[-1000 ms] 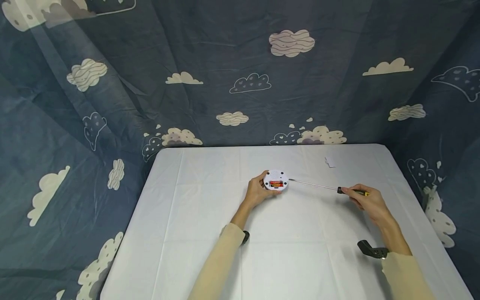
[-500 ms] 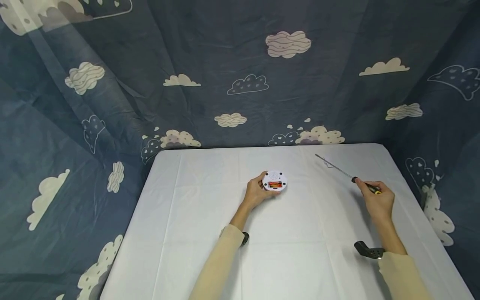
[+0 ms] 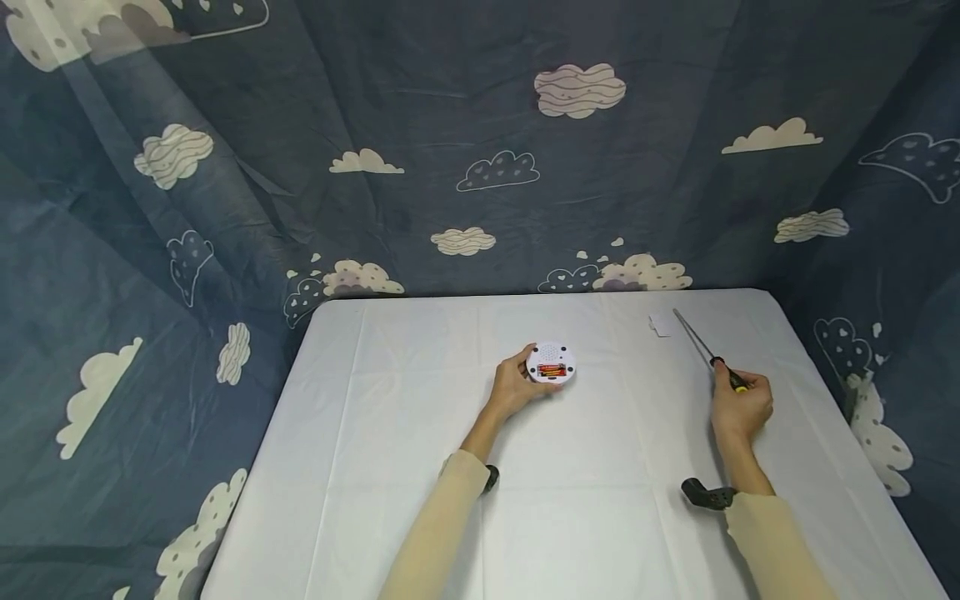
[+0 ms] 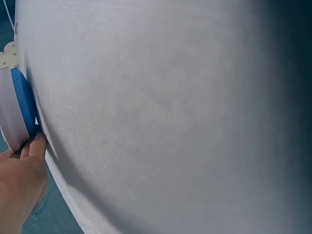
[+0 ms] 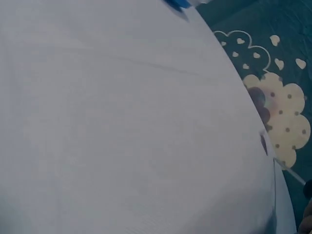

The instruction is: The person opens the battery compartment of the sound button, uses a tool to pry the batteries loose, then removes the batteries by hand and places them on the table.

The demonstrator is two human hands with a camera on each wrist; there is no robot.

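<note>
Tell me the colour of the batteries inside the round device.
Red with some yellow, set in the round white device that the left hand holds; seen best in the head view.

At the left edge, the left hand (image 4: 19, 187) touches with a fingertip the lower rim of a round, flat device with a white face and blue side band (image 4: 17, 114), seen edge-on. A white cloth-covered table surface (image 4: 170, 117) fills the rest, darkening toward the right.

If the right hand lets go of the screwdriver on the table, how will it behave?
The screwdriver has a long thin metal shaft, so it is probably stiff. Its round shape suggests it may roll on the smooth white table. The right hand grips only the handle, so it seems light.
</note>
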